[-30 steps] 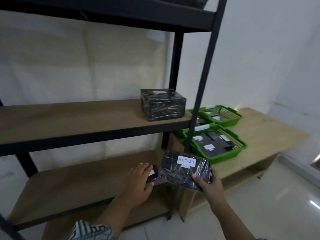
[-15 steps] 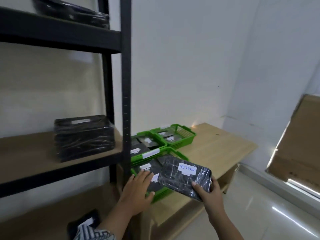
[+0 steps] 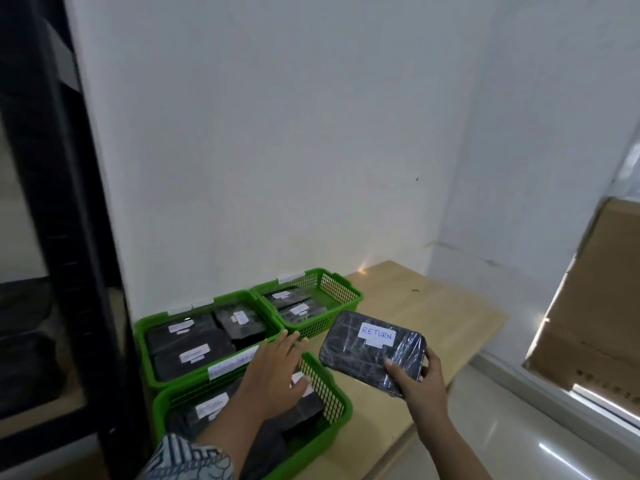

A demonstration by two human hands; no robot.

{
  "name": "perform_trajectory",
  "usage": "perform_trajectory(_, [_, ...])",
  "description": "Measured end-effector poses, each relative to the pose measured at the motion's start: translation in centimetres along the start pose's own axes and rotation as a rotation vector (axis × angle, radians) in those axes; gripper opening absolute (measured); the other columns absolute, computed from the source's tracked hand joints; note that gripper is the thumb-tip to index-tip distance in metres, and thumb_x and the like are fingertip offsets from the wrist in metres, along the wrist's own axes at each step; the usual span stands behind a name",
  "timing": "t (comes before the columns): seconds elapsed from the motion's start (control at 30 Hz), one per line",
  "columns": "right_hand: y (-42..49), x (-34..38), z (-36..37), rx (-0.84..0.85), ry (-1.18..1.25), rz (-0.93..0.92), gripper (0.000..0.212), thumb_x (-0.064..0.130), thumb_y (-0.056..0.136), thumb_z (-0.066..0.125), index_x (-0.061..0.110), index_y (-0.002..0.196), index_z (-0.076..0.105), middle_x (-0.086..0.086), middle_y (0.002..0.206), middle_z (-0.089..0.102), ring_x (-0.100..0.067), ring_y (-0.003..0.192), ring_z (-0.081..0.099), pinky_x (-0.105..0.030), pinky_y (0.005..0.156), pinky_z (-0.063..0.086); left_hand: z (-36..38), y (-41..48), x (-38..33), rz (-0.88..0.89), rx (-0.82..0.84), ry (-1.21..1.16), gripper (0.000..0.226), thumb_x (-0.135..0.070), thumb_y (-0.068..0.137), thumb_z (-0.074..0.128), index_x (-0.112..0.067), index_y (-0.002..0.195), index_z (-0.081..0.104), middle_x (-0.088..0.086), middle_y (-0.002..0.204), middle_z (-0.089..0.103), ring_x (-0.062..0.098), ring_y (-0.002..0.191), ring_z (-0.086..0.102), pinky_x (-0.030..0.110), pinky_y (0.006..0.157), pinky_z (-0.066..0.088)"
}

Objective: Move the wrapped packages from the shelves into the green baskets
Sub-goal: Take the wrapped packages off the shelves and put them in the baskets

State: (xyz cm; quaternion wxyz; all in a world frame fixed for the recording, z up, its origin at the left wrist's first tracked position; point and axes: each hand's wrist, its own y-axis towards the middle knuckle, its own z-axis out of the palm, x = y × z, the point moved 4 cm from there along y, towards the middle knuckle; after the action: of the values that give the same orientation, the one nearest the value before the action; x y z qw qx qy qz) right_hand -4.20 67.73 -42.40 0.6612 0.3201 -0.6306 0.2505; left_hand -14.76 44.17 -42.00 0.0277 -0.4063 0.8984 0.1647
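Wooden bench [image 3: 433,317] holds green baskets [image 3: 311,327]; right hand [image 3: 420,379] fingers clamped on package [image 3: 367,355]; left hand [image 3: 273,372] fingers spread.

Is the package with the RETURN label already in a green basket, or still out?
Out. The right hand holds the RETURN package in the air beside the nearest basket, above the wooden table.

Three green baskets [image 3: 313,331], one held package [image 3: 372,351], two hands [image 3: 273,372]
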Motion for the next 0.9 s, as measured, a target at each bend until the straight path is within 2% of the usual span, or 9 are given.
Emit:
perform_trajectory(0.1, [4.9, -1.0, 2.1, -0.004, -0.005, 0.010, 0.082, 0.016, 0.072, 0.081, 0.017, 0.140, 0.034, -0.014, 0.116, 0.057, -0.029, 0.096, 0.062, -0.033, 0.067, 0.056, 1.6, 5.1, 1.9, -0.003, -0.005, 0.015, 0.071, -0.052, 0.087, 0.033, -0.020, 0.148, 0.019, 0.000, 0.156, 0.014, 0.019, 0.143, 0.005, 0.043, 0.114, 0.006])
perform_trajectory(0.23, [11.7, -2.0, 5.9, -0.002, -0.023, 0.034, 0.083, 0.019, 0.069, 0.083, 0.020, 0.137, 0.036, -0.015, 0.117, 0.059, -0.031, 0.101, 0.063, -0.048, 0.085, 0.056, 3.9, 11.7, 4.9, -0.014, 0.001, 0.010, 0.083, -0.061, 0.076, 0.017, -0.020, 0.148, 0.020, 0.000, 0.156, 0.015, 0.021, 0.143, 0.005, 0.043, 0.114, 0.007])
perform_trajectory(0.4, [20.3, -2.3, 11.1, 0.028, -0.031, 0.038, 0.082, 0.017, 0.072, 0.081, 0.019, 0.139, 0.033, -0.010, 0.110, 0.057, -0.029, 0.099, 0.062, -0.047, 0.088, 0.054, 6.7, 18.9, 9.0, -0.057, 0.013, 0.037, 0.079, -0.060, 0.080, 0.020, -0.022, 0.149, 0.014, 0.000, 0.157, 0.009, 0.020, 0.144, 0.000, 0.039, 0.112, -0.002])
perform_trajectory(0.5, [24.7, -3.6, 13.8, 0.041, -0.039, 0.063, 0.084, 0.018, 0.073, 0.081, 0.019, 0.140, 0.031, -0.011, 0.115, 0.057, -0.030, 0.104, 0.061, -0.045, 0.090, 0.053, 8.8, 21.8, 10.5, -0.093, 0.012, 0.029, 0.077, -0.059, 0.081, 0.024, -0.022, 0.149, 0.017, 0.001, 0.156, 0.012, 0.022, 0.143, 0.003, 0.038, 0.107, -0.007])
perform_trajectory(0.57, [27.2, -5.0, 15.4, 0.043, -0.056, 0.086, 0.085, 0.018, 0.073, 0.081, 0.018, 0.141, 0.030, -0.014, 0.120, 0.058, -0.030, 0.105, 0.061, -0.045, 0.092, 0.052, 10.2, 22.9, 11.5, -0.129, 0.021, 0.021, 0.071, -0.054, 0.084, 0.032, -0.022, 0.147, 0.026, 0.002, 0.154, 0.022, 0.024, 0.142, 0.012, 0.041, 0.108, -0.001])
perform_trajectory(0.63, [29.7, -6.3, 17.1, 0.052, -0.080, 0.100, 0.086, 0.019, 0.073, 0.080, 0.017, 0.141, 0.028, -0.017, 0.124, 0.058, -0.031, 0.104, 0.062, -0.043, 0.091, 0.052, 11.2, 24.0, 12.7, -0.169, 0.047, 0.042, 0.068, -0.053, 0.082, 0.036, -0.020, 0.142, 0.038, 0.003, 0.149, 0.034, 0.026, 0.139, 0.025, 0.045, 0.107, 0.014])
perform_trajectory(0.77, [34.6, -9.4, 20.0, 0.054, -0.081, 0.153, 0.085, 0.016, 0.076, 0.078, 0.013, 0.142, 0.025, -0.021, 0.126, 0.058, -0.030, 0.101, 0.062, -0.035, 0.087, 0.050, 13.1, 25.2, 14.8, -0.333, 0.117, 0.092, 0.064, -0.054, 0.079, 0.039, -0.020, 0.133, 0.051, 0.002, 0.140, 0.047, 0.025, 0.130, 0.040, 0.044, 0.100, 0.031])
perform_trajectory(0.8, [35.7, -10.3, 20.7, 0.054, -0.074, 0.176, 0.085, 0.014, 0.076, 0.078, 0.011, 0.142, 0.025, -0.022, 0.127, 0.057, -0.032, 0.104, 0.062, -0.034, 0.087, 0.049, 13.6, 25.3, 15.3, -0.385, 0.143, 0.109, 0.066, -0.056, 0.078, 0.037, -0.020, 0.132, 0.052, 0.003, 0.139, 0.049, 0.025, 0.129, 0.042, 0.044, 0.099, 0.030])
perform_trajectory(0.9, [38.5, -12.6, 22.4, 0.061, -0.059, 0.250, 0.085, 0.011, 0.075, 0.078, 0.009, 0.140, 0.024, -0.025, 0.131, 0.053, -0.035, 0.109, 0.060, -0.037, 0.091, 0.050, 15.4, 25.7, 16.7, -0.503, 0.183, 0.094, 0.075, -0.056, 0.079, 0.030, -0.019, 0.144, 0.033, 0.003, 0.151, 0.025, 0.028, 0.140, 0.020, 0.045, 0.106, 0.010])
